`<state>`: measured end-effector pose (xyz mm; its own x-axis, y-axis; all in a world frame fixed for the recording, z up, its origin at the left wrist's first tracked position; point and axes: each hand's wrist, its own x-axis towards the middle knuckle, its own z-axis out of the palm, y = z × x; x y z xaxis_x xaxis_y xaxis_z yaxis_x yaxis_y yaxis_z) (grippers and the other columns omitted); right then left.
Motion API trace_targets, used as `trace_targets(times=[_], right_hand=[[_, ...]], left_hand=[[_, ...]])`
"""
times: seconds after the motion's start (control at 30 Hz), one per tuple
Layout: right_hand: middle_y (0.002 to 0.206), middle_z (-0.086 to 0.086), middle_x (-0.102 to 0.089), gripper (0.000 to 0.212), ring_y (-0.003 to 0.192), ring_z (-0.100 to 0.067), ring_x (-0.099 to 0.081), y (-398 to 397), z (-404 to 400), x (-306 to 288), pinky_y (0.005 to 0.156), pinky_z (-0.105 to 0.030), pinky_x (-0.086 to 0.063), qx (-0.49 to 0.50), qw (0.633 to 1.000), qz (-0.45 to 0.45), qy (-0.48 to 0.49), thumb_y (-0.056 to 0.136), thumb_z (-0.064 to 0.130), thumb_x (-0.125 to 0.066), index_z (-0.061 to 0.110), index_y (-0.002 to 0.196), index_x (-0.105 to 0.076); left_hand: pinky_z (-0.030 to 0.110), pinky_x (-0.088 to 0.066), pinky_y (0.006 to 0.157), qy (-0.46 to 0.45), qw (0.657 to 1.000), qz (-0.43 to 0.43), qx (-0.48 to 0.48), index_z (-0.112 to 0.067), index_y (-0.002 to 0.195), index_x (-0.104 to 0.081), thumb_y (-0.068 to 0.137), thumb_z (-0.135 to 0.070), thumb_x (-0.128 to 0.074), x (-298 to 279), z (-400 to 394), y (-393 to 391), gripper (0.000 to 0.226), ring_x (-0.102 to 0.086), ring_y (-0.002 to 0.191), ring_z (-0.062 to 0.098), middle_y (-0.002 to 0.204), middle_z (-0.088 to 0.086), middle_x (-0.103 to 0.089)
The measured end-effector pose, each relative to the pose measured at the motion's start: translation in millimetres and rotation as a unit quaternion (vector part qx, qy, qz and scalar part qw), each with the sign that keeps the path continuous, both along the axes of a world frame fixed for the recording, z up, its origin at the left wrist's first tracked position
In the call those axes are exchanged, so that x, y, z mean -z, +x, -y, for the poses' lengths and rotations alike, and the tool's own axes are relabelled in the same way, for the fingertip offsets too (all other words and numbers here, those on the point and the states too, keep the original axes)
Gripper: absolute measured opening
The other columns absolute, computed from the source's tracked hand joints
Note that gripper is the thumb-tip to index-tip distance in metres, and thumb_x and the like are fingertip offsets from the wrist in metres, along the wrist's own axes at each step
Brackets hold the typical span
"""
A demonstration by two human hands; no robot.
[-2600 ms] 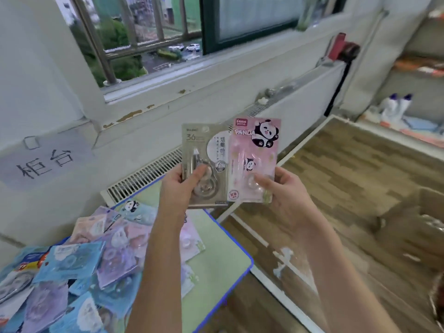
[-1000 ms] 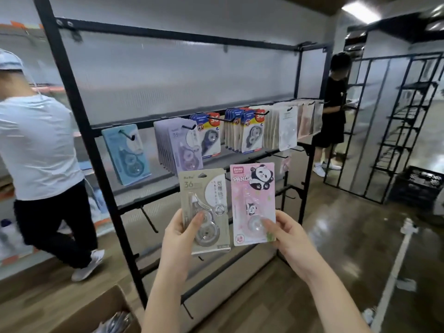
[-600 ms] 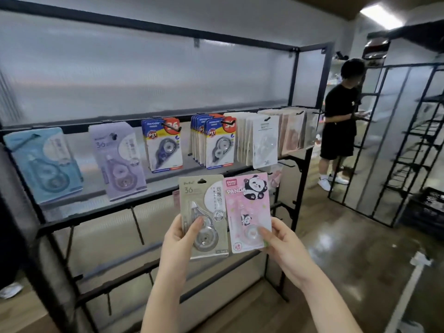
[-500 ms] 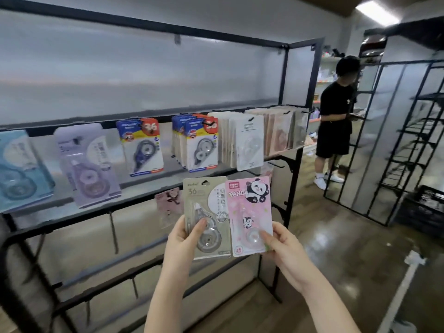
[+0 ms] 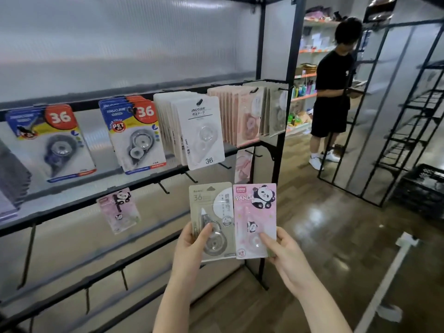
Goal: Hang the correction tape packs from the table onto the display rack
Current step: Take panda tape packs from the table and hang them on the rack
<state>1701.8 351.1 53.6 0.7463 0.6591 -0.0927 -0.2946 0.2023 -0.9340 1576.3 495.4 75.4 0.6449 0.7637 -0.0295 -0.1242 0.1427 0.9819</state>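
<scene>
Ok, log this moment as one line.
left hand: holds beige correction tape pack | right hand: holds pink panda correction tape pack | black display rack: neither hung

Both forearms are showing bare all the way down to the bottom edge of the shot, so no sleeves are coming into view at all. The left hand and right hand aren't wearing gloves, and the fingers and wrists that are showing aren't carrying rings, a watch or a band. Nails are looking short and plain.
</scene>
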Motion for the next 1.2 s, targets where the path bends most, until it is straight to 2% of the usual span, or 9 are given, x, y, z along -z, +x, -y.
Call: trace_targets(times=[0.2,0.37,0.5,0.57,0.67,0.77,0.87,1.03,1.2], right_hand=[[0.105,-0.01,-0.072,0.032,0.099,-0.026,-0.068,2,-37,18,0.086,-0.036,-0.054,-0.039,0.998,-0.026,-0.031,0.082,0.016,-0.065,0.006,0.113,-0.06],[0.107,-0.009,-0.072,0.033,0.104,-0.029,-0.066,-18,-88,37,0.097,-0.046,-0.049,-0.109,0.992,-0.029,-0.057,0.085,0.022,-0.067,0.006,0.112,-0.062],[0.095,-0.009,-0.071,0.017,0.087,-0.019,-0.066,-52,-136,48,0.081,-0.034,-0.049,-0.141,0.987,0.014,-0.079,0.088,0.018,-0.065,0.005,0.099,-0.064],[0.092,-0.011,-0.07,0.013,0.083,-0.018,-0.063,-69,-161,52,0.076,-0.033,-0.048,-0.158,0.982,0.044,-0.09,0.088,0.017,-0.065,0.005,0.094,-0.063],[0.095,-0.012,-0.071,0.011,0.087,-0.02,-0.064,-88,-195,58,0.08,-0.036,-0.049,-0.178,0.976,0.079,-0.101,0.089,0.018,-0.065,0.009,0.095,-0.064],[0.09,-0.003,-0.07,0.004,0.082,-0.014,-0.063,-98,-222,61,0.075,-0.027,-0.048,-0.18,0.974,0.099,-0.096,0.09,0.017,-0.064,0.015,0.092,-0.064],[0.094,-0.006,-0.07,0.013,0.084,-0.014,-0.063,-100,-241,67,0.075,-0.027,-0.048,-0.175,0.972,0.116,-0.107,0.089,0.023,-0.065,0.012,0.097,-0.064],[0.086,0.001,-0.067,0.006,0.076,-0.009,-0.061,-98,-270,81,0.062,-0.011,-0.045,-0.136,0.976,0.115,-0.124,0.091,0.02,-0.063,0.015,0.094,-0.064],[0.093,-0.005,-0.068,0.011,0.085,-0.018,-0.064,-95,-316,86,0.072,-0.028,-0.049,-0.131,0.975,0.096,-0.151,0.09,0.03,-0.064,0.018,0.09,-0.063]], left_hand=[[0.031,-0.051,0.073,-0.043,0.996,-0.012,-0.073,-0.016,0.102,-0.065,0.09,-0.012,-0.062,25,-22,-9,0.013,-0.069,0.081,0.017,0.088,-0.001,-0.075],[0.037,-0.054,0.08,-0.048,0.986,-0.031,-0.155,-0.017,0.098,-0.065,0.089,-0.014,-0.064,32,-54,-51,0.01,-0.069,0.085,0.02,0.088,0.001,-0.075],[0.023,-0.052,0.07,-0.023,0.975,-0.032,-0.22,-0.019,0.098,-0.065,0.088,-0.013,-0.063,31,-82,-95,0.011,-0.07,0.078,0.008,0.088,-0.002,-0.075],[0.025,-0.052,0.075,-0.02,0.968,-0.031,-0.248,-0.019,0.098,-0.065,0.088,-0.012,-0.063,29,-93,-114,0.012,-0.069,0.082,0.01,0.087,-0.004,-0.075],[0.034,-0.051,0.087,-0.017,0.959,-0.028,-0.282,-0.018,0.097,-0.066,0.088,-0.011,-0.063,27,-108,-136,0.012,-0.067,0.09,0.02,0.089,-0.003,-0.075],[0.029,-0.051,0.082,-0.013,0.957,-0.031,-0.289,-0.021,0.099,-0.067,0.087,-0.013,-0.064,25,-119,-150,0.014,-0.068,0.089,0.016,0.09,-0.003,-0.075],[0.026,-0.051,0.079,-0.015,0.958,-0.037,-0.285,-0.022,0.099,-0.067,0.087,-0.015,-0.065,25,-129,-156,0.014,-0.069,0.087,0.015,0.091,-0.002,-0.074],[0.025,-0.051,0.074,-0.016,0.964,-0.043,-0.261,-0.021,0.099,-0.067,0.087,-0.015,-0.064,31,-150,-158,0.014,-0.071,0.083,0.012,0.088,-0.004,-0.075],[0.035,-0.052,0.085,-0.028,0.967,-0.042,-0.249,-0.017,0.099,-0.068,0.087,-0.011,-0.063,39,-171,-154,0.014,-0.069,0.089,0.02,0.09,0.0,-0.075]])
